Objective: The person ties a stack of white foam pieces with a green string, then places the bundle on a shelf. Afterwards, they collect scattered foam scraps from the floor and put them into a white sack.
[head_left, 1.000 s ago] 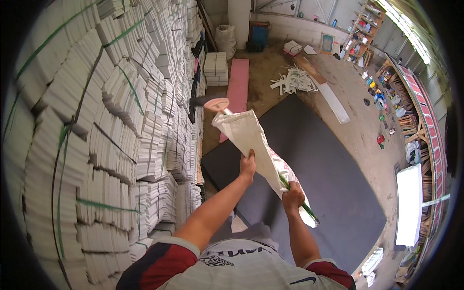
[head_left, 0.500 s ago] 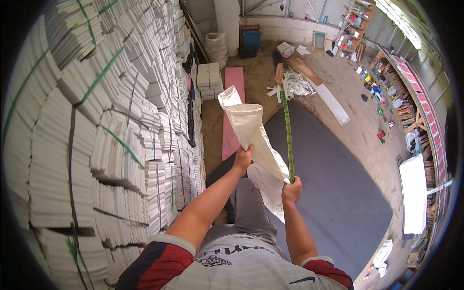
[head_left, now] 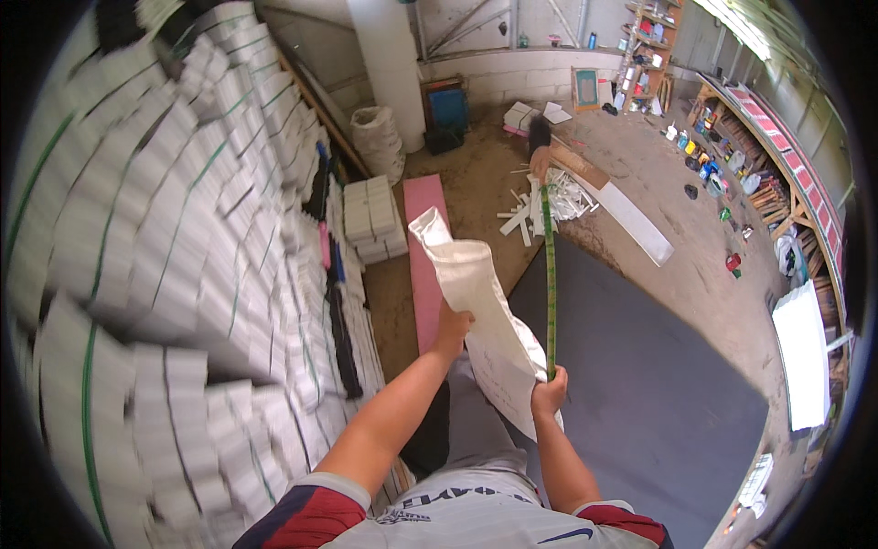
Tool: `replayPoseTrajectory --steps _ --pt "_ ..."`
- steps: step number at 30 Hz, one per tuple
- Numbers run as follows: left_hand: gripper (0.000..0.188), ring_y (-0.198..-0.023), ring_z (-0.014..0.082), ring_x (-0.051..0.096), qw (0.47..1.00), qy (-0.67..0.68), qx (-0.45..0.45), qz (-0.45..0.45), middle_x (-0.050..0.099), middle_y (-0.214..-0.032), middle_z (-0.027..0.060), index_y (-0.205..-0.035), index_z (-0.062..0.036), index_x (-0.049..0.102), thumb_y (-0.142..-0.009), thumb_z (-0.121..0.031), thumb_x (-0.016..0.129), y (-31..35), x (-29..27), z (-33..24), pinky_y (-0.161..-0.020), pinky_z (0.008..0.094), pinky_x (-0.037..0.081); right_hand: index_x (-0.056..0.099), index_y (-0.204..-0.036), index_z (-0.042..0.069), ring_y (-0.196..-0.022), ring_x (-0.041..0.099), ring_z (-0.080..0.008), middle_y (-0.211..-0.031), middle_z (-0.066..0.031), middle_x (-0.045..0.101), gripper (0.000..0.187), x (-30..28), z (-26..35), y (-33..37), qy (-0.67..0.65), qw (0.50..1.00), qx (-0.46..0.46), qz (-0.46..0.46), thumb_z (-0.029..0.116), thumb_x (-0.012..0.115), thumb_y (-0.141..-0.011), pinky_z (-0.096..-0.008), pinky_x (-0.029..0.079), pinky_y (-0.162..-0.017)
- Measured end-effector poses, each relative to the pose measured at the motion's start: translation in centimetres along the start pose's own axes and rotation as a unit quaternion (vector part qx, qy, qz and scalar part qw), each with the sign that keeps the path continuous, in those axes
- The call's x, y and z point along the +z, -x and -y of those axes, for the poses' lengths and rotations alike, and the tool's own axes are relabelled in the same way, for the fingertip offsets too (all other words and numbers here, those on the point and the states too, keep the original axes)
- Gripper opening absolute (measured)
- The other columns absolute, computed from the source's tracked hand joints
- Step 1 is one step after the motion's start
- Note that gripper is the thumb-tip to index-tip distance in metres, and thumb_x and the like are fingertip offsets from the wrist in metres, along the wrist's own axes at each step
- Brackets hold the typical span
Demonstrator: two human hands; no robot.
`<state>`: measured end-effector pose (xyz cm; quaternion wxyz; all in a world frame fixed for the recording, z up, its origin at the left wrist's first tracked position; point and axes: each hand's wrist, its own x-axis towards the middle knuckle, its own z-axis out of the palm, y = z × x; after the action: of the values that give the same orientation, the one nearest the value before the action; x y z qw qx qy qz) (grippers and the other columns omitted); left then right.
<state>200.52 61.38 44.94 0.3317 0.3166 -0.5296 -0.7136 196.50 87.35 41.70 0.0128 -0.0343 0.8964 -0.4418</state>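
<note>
A cream-white sack (head_left: 489,311), limp and creased, hangs between my two hands. My left hand (head_left: 454,331) is closed on its left edge about midway down. My right hand (head_left: 550,393) grips its right edge together with the lower end of a green banded handle. That handle belongs to a broom (head_left: 551,293), which stretches away from me to a brown head with dark bristles. The bristle end lies by a heap of white offcut strips (head_left: 562,197). Behind my right hand spreads a large dark grey sheet (head_left: 640,366) on the floor.
Tall stacks of strapped white sheets (head_left: 183,238) wall off my left side. A pink board (head_left: 425,274) lies on the floor beside a smaller white stack (head_left: 373,218). A long plank (head_left: 631,220) rests beyond the heap. A workbench (head_left: 805,192) lines the right.
The view has tilted up and turned a little, so the far floor and wall sit lower. Both hands still hold the sack, now slightly lower in the picture; the broom stays in my right hand.
</note>
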Motion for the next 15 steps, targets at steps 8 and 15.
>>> replayPoseTrajectory --steps 8,15 --pt "0.039 -0.095 0.0201 0.065 0.967 0.073 -0.245 -0.014 0.067 -0.107 0.0068 -0.122 -0.0072 0.061 -0.085 -0.019 0.064 -26.0 3.5 3.2 -0.085 0.0362 0.051 0.062 -0.109 0.008 -0.104 0.065 -0.0441 -0.109 -0.0168 0.068 0.026 14.4 6.9 -19.0 0.126 0.985 0.095 0.064 0.002 0.059 -0.083 -0.0526 0.051 -0.087" --pt "0.055 -0.109 0.0280 0.062 0.962 0.115 -0.247 -0.015 0.064 -0.121 0.0120 -0.129 -0.0074 0.058 -0.095 -0.049 0.056 -41.5 4.3 -3.9 -0.092 0.0490 0.050 0.061 -0.111 0.008 -0.101 0.064 -0.0452 -0.111 -0.0179 0.066 0.032 19.1 13.3 -29.5 0.156 0.984 0.071 0.057 0.002 0.057 -0.080 -0.0535 0.051 -0.085"
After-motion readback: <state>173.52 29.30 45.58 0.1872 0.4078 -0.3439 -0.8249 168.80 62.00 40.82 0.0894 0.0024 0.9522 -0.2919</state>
